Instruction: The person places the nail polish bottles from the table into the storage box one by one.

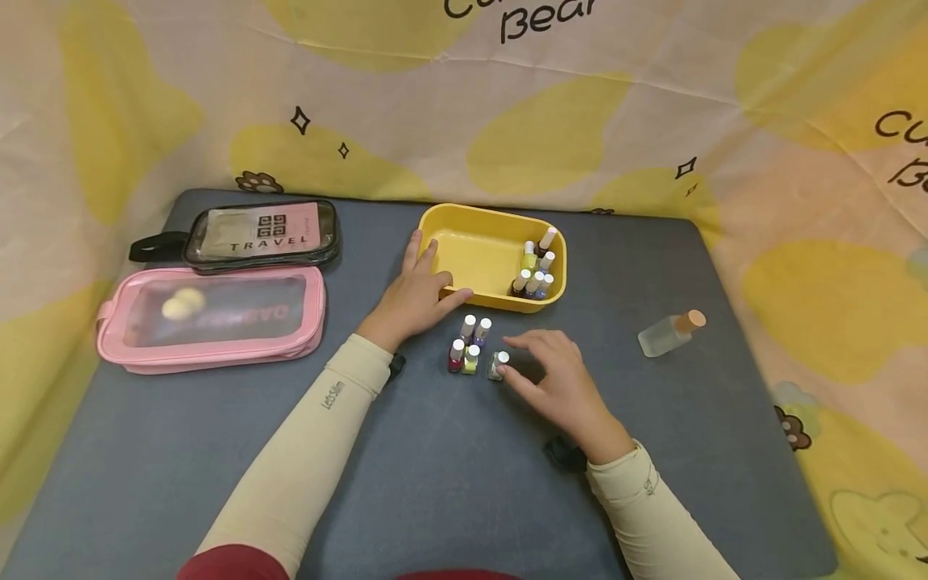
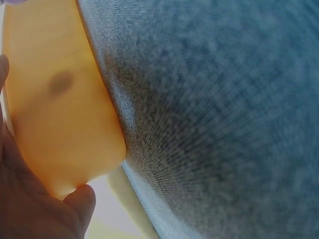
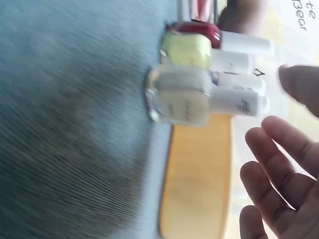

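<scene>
Right grip [image 1: 557, 372] beside grey polish [image 1: 495, 371]

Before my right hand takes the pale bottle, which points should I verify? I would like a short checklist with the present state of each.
1. Tray steadied: ok, the left hand rests on the left end of the yellow tray.
2. Right hand ready: ok, it is open beside the pale bottle.
3. Pale bottle upright: ok, it stands on the table.
4. Grip secured: not ok, the right hand is not closed round it.
5. Room in tray: ok, the six bottles inside are grouped at its right end.
6. Cap tight: cannot tell, though it is on.
</scene>
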A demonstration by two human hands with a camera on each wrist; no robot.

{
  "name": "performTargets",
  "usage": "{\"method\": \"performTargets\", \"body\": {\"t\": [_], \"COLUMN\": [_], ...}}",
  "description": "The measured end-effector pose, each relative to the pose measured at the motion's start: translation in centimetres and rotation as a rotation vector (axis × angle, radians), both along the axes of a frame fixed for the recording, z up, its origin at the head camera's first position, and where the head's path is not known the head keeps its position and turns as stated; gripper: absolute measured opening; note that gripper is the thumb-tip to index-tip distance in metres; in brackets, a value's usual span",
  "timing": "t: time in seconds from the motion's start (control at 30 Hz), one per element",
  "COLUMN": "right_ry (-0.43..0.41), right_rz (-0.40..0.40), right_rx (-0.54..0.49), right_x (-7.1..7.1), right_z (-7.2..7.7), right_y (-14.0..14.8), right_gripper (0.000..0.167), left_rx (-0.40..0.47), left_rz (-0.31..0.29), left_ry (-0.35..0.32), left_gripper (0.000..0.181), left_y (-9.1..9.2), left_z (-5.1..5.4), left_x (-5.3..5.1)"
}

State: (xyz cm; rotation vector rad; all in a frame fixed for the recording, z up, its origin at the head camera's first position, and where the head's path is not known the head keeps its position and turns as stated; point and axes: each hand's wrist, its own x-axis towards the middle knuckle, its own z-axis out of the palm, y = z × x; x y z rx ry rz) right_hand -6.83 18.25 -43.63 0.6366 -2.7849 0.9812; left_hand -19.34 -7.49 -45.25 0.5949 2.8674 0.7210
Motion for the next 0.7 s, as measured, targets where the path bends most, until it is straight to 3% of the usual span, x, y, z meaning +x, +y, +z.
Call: {"method": "performTargets", "body": {"t": [0.17, 0.33, 0.47, 0.6, 0.7], "right_ry": [-0.001, -0.003, -0.004, 0.035, 0.134], "right_rz": [-0.003, 0.002, 0.004, -0.032, -0.076], "right_rx": [0.003, -0.02, -0.015, -0.029, -0.104], "right_x": [0.3, -0.2, -0.6, -1.0, -2.0], "right_z": [-0.8, -1.0, -1.0, 0.2, 2.4], "right_y": [-0.2, -0.4, -0.6, -0.6, -0.2], "right_gripper": [0.034, 0.04, 0.03, 0.022, 0.02], "left_rx": [0.006, 0.007, 0.008, 0.007, 0.007], "left_rz": [-0.004, -0.003, -0.004, -0.003, -0.003], "left_ry": [0.007, 0.005, 0.0, -0.003, -0.006], "left_gripper": [0.059, 0.058, 0.058, 0.058, 0.057], "left_y": [-0.1, -0.1, -0.1, -0.1, -0.1], "left_z": [0.0, 0.1, 0.0, 0.0, 0.0], "left_x": [0.0, -0.1, -0.2, -0.2, -0.2]}}
